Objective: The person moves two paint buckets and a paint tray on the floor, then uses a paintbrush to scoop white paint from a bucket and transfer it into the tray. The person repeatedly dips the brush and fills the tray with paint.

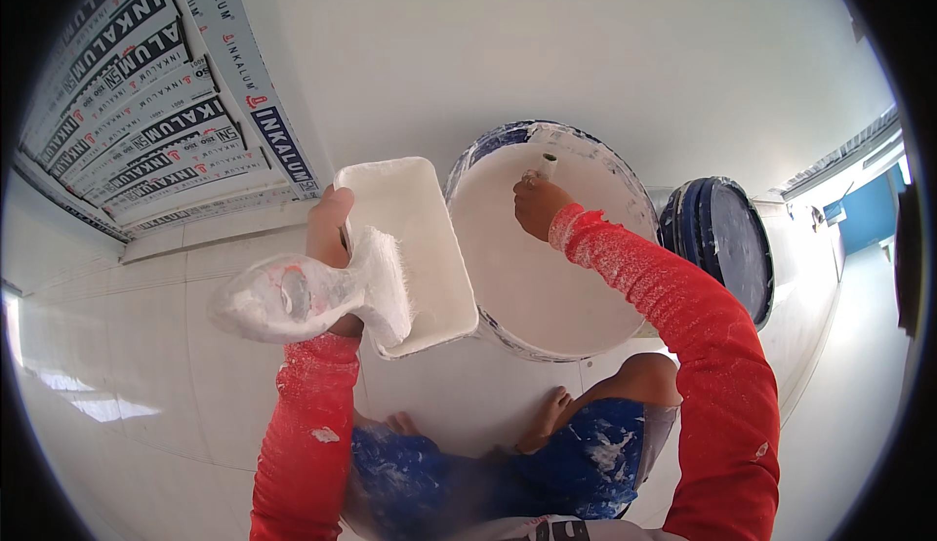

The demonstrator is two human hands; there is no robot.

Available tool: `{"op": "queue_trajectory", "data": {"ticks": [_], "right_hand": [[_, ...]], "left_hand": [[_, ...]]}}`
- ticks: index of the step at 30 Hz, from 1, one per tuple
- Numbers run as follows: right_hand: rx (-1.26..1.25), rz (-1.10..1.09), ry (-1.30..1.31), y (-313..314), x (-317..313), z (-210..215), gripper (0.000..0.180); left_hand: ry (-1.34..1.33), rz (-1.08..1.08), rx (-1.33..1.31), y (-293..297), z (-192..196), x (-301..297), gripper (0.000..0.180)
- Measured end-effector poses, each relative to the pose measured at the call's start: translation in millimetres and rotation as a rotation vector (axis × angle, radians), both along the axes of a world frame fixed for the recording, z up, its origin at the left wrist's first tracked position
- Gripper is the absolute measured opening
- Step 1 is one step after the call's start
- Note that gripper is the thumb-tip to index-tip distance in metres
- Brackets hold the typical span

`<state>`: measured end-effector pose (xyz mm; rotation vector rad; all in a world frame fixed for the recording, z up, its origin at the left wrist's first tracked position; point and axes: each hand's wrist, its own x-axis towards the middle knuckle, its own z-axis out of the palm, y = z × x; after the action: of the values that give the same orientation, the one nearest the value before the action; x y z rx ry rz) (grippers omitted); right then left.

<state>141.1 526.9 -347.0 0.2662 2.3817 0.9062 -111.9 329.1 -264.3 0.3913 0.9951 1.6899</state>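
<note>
My left hand [326, 234] is closed at the left edge of a white rectangular tray [402, 190], keeping it tilted beside the big bucket's rim. A wide white-bristled brush [383, 287] lies over that wrist and the tray's edge; its thick handle is coated with paint, and whether my fingers grip it is hidden. Over the large round bucket [639, 195], full of smooth white paint [527, 287], my right hand [540, 206] is closed round a pale tube-shaped handle [549, 162]. The lower part of that handle is hidden.
A dark blue lidded bucket [727, 248] stands right of the large one. Behind both rises a white wall [547, 34]. A window or panel frame [254, 82] covered in printed protective film is at the far left. My bent knees are close to the bucket, above pale floor tiles [205, 385].
</note>
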Motion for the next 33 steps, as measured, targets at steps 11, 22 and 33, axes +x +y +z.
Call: {"op": "queue_trajectory", "data": {"ticks": [11, 22, 33], "right_hand": [[-0.367, -0.714, -0.240, -74.3, 5.4, 60.5, 0.016], [-0.257, -0.782, -0.135, -51.7, -32.3, 130.6, 0.020], [-0.365, -0.801, -0.362, -62.8, -43.7, 30.6, 0.035]], "left_hand": [[-0.205, -0.081, -0.069, 1.2, 9.8, -7.2, 0.056], [-0.182, -0.011, -0.096, 13.3, 11.3, -0.8, 0.053], [-0.176, -0.069, -0.031, 7.7, 15.4, -5.0, 0.058]]}}
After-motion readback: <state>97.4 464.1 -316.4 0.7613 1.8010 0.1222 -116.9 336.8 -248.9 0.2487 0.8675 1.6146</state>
